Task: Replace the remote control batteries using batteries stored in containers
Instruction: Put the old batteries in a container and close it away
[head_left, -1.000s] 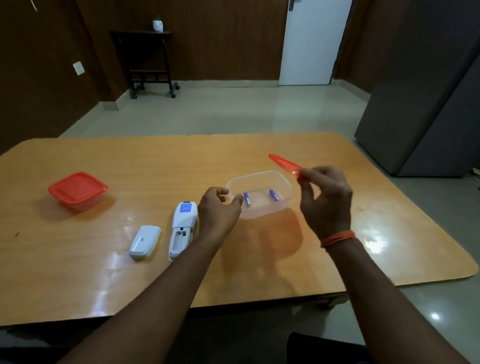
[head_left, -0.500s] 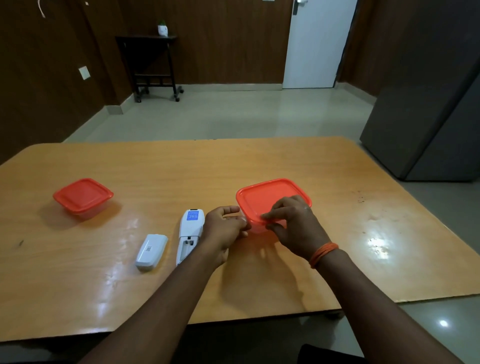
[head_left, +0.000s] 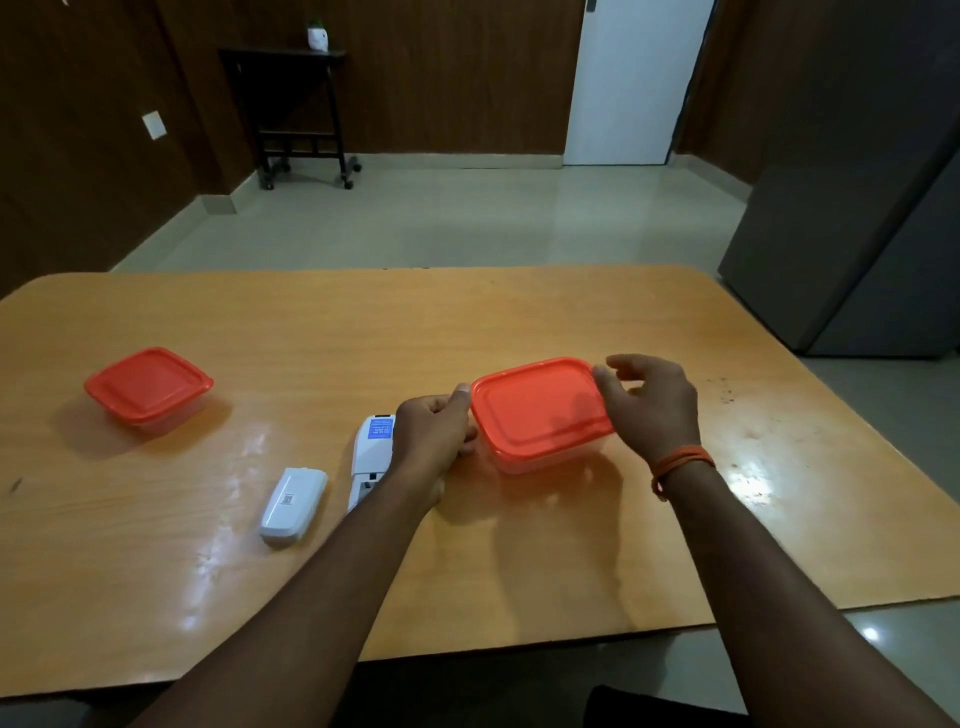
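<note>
A clear plastic container with a red lid (head_left: 535, 410) stands closed on the wooden table (head_left: 519, 561), and its contents are hidden under the lid. My left hand (head_left: 431, 436) grips its left side, thumb at the lid's corner. My right hand (head_left: 649, 405) curls round the lid's right edge, thumb on the far corner. The white remote (head_left: 373, 447) lies face down just left of my left hand, its battery bay open. Its white battery cover (head_left: 293, 499) lies further left.
A second closed container with a red lid (head_left: 148, 387) sits at the table's left. A grey cabinet (head_left: 857, 208) stands beyond the table's right side. A dark side table (head_left: 301, 104) stands against the far wall.
A second ago my right hand held the red lid above the open container with two batteries showing. The lid now sits on it, and my right hand has slid from its top to its right edge.
</note>
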